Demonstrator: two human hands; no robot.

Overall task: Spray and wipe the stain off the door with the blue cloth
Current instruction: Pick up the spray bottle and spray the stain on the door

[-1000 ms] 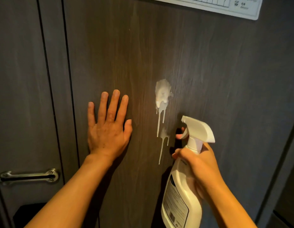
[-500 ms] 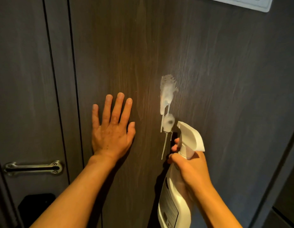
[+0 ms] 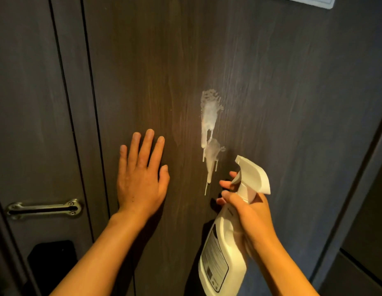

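My left hand [image 3: 140, 178] lies flat on the dark door [image 3: 292, 103], fingers spread, holding nothing. My right hand [image 3: 247, 216] grips the white spray bottle [image 3: 224, 257], nozzle aimed at the white stain [image 3: 209, 116] dripping between them.

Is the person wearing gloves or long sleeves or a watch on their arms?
No. The left hand and the right hand are both bare, with no gloves and no rings that I can see. Both forearms are bare too as far down as the picture shows, with no sleeve, watch or bracelet in sight. The nails look short and plain.
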